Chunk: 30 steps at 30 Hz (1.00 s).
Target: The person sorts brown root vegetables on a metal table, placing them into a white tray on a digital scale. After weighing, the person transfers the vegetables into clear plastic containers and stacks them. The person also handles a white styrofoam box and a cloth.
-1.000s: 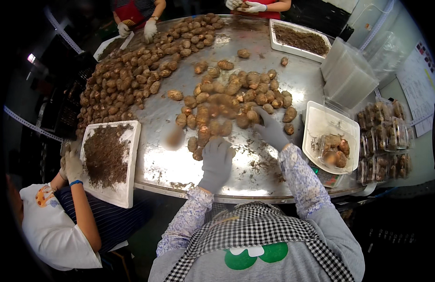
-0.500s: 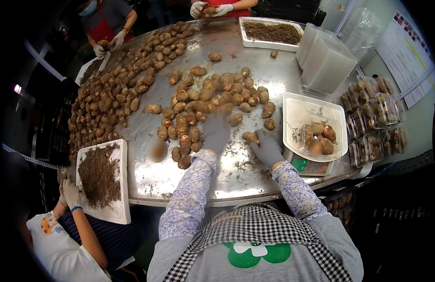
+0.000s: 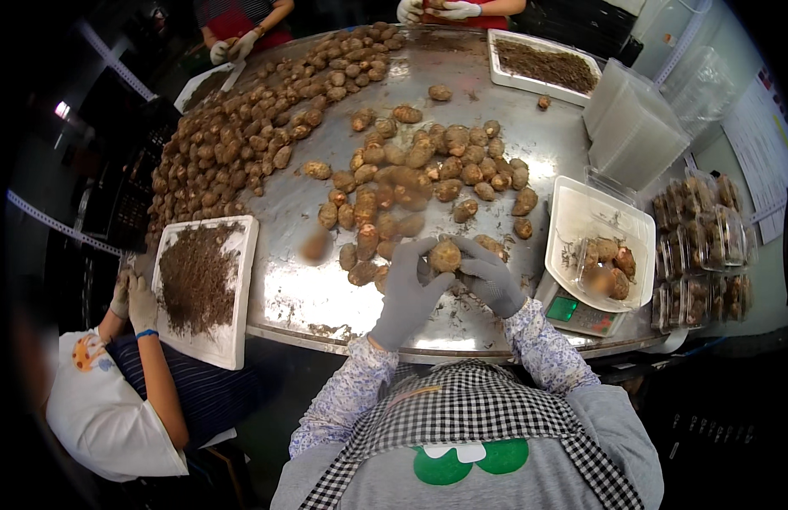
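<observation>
A round brown taro corm [image 3: 445, 255] is held in front of me, above the near part of the metal table. My left hand [image 3: 409, 293], in a grey glove, grips its left side with fingers and thumb. At its right edge are the closed fingertips of my right hand [image 3: 493, 277], also gloved in grey. Just beyond the right hand another taro corm [image 3: 492, 247] lies on the table. A loose group of taro corms [image 3: 419, 153] spreads farther out. To the right, a clear plastic box [image 3: 608, 265] with several corms sits in a white tray [image 3: 566, 204] on a scale [image 3: 581, 316].
A large taro heap [image 3: 241, 127] covers the far left. Trays of soil [image 3: 247, 297] [image 3: 543, 85] stand near left and far right. Clear containers [image 3: 636, 123] and filled packs [image 3: 700, 246] are stacked right. A co-worker's gloved hands [image 3: 137, 302] are beside the left tray; others work across the table.
My left hand has come back from the corm group with a round taro corm. My right hand has left the corm it was touching and met the left. The view has shifted.
</observation>
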Each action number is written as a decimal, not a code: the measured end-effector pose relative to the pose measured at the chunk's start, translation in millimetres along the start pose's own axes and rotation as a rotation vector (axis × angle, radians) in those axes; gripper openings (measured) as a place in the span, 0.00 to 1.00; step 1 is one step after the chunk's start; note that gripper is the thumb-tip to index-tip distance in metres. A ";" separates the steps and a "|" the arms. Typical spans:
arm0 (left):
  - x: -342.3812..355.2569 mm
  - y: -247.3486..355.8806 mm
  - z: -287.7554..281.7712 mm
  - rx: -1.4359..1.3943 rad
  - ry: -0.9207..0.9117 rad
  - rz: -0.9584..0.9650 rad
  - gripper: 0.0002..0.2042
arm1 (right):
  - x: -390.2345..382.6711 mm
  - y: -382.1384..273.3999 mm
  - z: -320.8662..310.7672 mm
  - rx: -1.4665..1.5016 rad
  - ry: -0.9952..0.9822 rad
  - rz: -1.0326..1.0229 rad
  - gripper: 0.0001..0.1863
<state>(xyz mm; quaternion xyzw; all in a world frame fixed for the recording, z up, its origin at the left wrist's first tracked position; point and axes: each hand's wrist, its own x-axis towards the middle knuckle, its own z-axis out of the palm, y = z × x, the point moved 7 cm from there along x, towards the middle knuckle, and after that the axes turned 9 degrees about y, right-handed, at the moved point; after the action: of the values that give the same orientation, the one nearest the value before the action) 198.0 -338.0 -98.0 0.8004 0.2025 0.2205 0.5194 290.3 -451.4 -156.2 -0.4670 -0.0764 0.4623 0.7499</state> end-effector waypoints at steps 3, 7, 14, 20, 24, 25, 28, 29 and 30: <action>-9.4 0.2 -2.3 0.060 0.066 0.144 0.29 | -2.7 4.2 5.4 0.028 -0.083 -0.019 0.34; -14.4 5.0 -1.4 0.060 0.178 0.271 0.29 | -6.7 -9.4 14.5 -0.137 -0.114 -0.172 0.34; 4.4 -27.2 20.1 0.314 0.117 0.277 0.26 | 2.6 2.2 -24.6 -0.864 0.258 -0.313 0.25; 24.9 -73.0 65.0 0.849 -0.338 0.408 0.22 | 0.6 10.8 -57.7 -0.774 0.467 -0.185 0.22; 69.2 -66.8 40.4 0.514 -0.398 0.243 0.20 | -4.9 25.7 -56.0 -0.870 0.308 -0.093 0.20; 91.3 -81.3 30.0 0.482 -0.269 0.276 0.20 | -7.8 26.7 -50.5 -0.878 0.291 -0.083 0.19; 151.6 -57.3 0.6 0.656 0.010 0.405 0.22 | -13.2 34.2 -46.7 -0.918 0.270 -0.120 0.19; 165.2 -60.4 -5.2 0.687 0.028 0.470 0.22 | -13.2 35.4 -43.6 -0.942 0.251 -0.143 0.19; 178.5 -80.6 -3.7 0.698 -0.072 0.380 0.23 | -11.6 37.1 -41.8 -0.937 0.242 -0.102 0.19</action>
<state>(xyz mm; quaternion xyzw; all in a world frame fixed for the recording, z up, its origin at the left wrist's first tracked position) 334.7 -205.9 -145.4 0.9592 0.0952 0.2022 0.1730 283.5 -481.5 -204.2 -0.8003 -0.2115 0.2834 0.4842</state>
